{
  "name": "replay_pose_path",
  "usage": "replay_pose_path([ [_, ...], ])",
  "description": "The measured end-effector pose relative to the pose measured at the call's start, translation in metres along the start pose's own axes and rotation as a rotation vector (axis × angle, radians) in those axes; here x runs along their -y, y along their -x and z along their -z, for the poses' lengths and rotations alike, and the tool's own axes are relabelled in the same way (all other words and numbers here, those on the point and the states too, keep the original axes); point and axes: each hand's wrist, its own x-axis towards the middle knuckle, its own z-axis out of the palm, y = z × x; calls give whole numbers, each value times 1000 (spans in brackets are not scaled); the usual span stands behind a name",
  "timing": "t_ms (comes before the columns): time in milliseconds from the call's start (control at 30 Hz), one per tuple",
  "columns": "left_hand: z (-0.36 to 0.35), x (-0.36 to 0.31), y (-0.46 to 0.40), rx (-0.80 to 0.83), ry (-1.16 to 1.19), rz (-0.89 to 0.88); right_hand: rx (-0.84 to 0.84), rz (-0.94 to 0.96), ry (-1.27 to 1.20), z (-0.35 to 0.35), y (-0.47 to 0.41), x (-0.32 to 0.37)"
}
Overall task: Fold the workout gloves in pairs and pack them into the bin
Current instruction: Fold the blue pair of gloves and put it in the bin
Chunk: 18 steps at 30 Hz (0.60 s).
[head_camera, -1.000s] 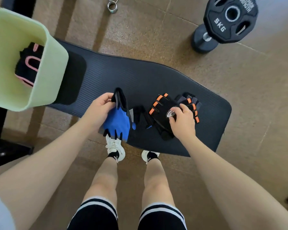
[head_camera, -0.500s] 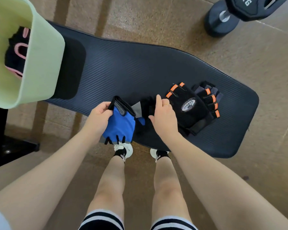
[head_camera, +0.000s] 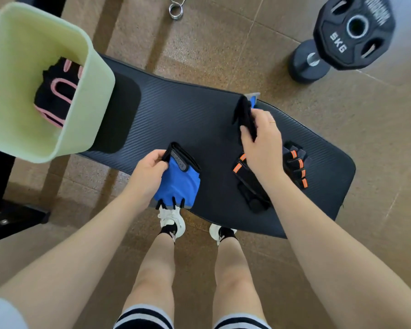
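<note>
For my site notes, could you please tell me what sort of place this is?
Most likely a gym or home workout area: a dumbbell marked 5KG stands on the speckled floor, an exercise mat is spread out, and a metal barbell collar clip lies nearby.

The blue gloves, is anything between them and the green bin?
Nothing visible does. The left hand holds one blue glove, the right hand the other glove. Only bare mat lies between them and the green bin, whose top is open.
</note>
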Motion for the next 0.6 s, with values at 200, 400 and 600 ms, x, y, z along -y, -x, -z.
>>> replay_pose_path([
  [200, 10, 16, -10, 42, -62, -60, 744, 94, 549, -58, 51, -30],
  [400, 18, 23, -16, 9, -26, -56, 407, -188, 236, -44, 47, -31],
  [600, 9, 15, -45, -265, -513, -159, 633, 199, 479, -58, 47, -42],
])
